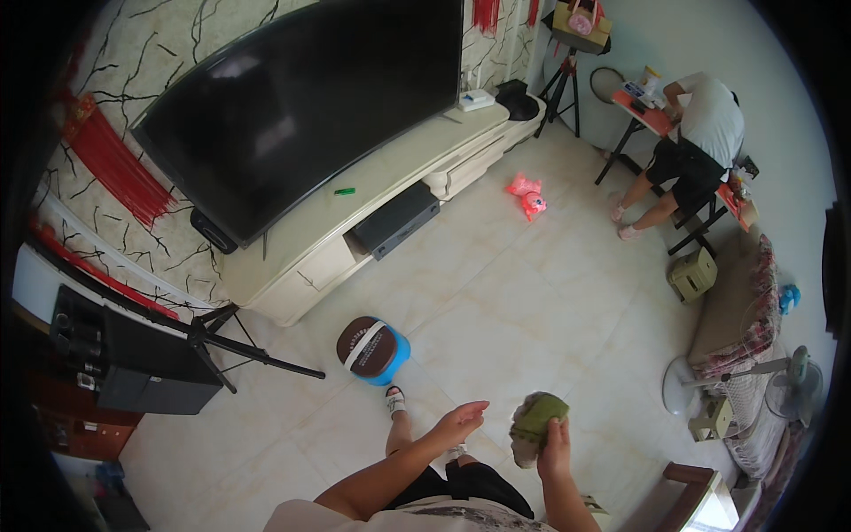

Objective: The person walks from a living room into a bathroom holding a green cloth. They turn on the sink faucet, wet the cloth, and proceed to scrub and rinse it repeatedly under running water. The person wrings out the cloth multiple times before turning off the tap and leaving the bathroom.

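Note:
My right hand [554,450] grips a folded green cloth [540,417] in front of my body. A greyish, crumpled part shows along the cloth's left and lower edge; I cannot tell whether it belongs to the same piece. My left hand [460,424] is held a short way to the left, apart from the cloth, with its fingers stretched out and nothing in it. Beyond my left foot, a round blue stool or bin [374,348] with a brown top and a white strap stands on the tiled floor [461,346].
A long cream TV cabinet [306,266] with a large television [310,97] runs along the far left. A black tripod [257,350] stands left. A pink toy [529,197] lies on the floor. Another person [705,133] bends over a folding table [643,111]; a fan [683,386] stands right.

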`<state>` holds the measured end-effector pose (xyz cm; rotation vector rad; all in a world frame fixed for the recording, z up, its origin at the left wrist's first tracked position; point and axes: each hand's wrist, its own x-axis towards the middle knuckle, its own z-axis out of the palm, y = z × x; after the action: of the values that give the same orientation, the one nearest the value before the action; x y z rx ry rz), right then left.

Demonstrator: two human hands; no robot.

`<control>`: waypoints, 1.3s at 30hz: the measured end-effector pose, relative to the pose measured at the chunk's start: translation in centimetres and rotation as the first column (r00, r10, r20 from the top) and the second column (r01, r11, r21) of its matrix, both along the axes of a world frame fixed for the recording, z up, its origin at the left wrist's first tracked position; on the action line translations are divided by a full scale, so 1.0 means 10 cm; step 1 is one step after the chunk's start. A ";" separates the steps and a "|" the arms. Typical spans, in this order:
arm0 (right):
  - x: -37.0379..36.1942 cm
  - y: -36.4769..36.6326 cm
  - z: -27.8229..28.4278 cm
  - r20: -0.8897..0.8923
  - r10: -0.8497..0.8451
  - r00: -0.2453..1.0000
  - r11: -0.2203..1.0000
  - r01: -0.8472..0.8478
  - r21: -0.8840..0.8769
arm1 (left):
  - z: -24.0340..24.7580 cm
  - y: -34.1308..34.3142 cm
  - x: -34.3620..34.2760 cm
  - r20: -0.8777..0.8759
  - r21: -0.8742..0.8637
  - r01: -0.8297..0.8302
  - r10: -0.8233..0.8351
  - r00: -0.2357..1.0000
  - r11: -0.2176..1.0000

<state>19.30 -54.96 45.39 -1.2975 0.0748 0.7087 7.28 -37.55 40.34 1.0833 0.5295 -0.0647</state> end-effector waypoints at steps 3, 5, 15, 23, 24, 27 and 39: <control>-0.06 -0.12 0.25 0.078 0.210 0.975 0.977 -0.206 -0.049 | 0.41 -0.38 0.01 0.067 -0.023 0.003 -0.001 0.998 1.000; -0.15 -0.09 0.47 0.033 0.333 0.942 0.943 -0.333 0.018 | 0.48 -0.53 -0.06 0.136 -0.069 0.037 -0.028 0.990 0.997; -0.72 0.14 0.75 0.161 0.790 0.592 0.569 -0.805 0.168 | 0.87 -0.58 -1.04 0.141 -0.057 -0.263 0.269 0.953 0.963; -1.68 0.64 0.85 0.179 0.938 0.297 0.292 -0.955 0.057 | 0.94 -0.70 -2.29 0.107 -0.141 -0.704 0.717 0.689 0.696; -1.86 0.70 0.83 0.246 0.917 0.312 0.314 -0.949 0.033 | 0.94 -0.71 -2.48 0.090 -0.153 -0.748 0.763 0.640 0.646; -2.42 0.86 0.73 0.471 0.829 0.302 0.370 -0.927 -0.056 | 0.98 -0.73 -3.11 0.110 -0.219 -0.868 0.895 0.433 0.446; -4.63 1.48 0.85 0.250 0.962 0.108 0.144 -0.981 -0.132 | 0.89 -0.88 -5.81 0.217 0.008 -1.000 0.976 -0.023 -0.026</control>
<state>-26.95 -40.20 53.85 -1.2415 -1.2210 1.6512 -50.82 -46.33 49.20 0.5761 1.1200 1.4604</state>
